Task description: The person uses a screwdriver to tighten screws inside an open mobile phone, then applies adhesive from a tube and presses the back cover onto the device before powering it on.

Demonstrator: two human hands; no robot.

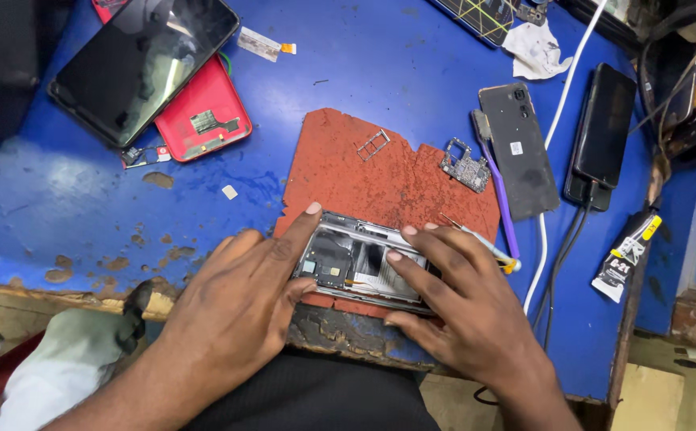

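I see an opened phone (361, 262) lying on the near edge of a worn red mat (380, 172), with its little inside parts showing in the frame. My left hand (240, 307) presses on the phone's left end, fingers spread, with one finger stretched along its top corner. My right hand (460, 299) lies flat on its right end, fingers spread too, and a thin tool (479, 239) pokes out from under those fingers.

On the mat, above the phone, sits a small metal card tray (373, 144), and I see nothing in it. A small circuit board (466, 166) rests at the mat's right edge. Just right of the mat lies a grey phone back cover (518, 149). Far left of the mat, a dark phone (144, 68) lies on a red cover (204, 116).
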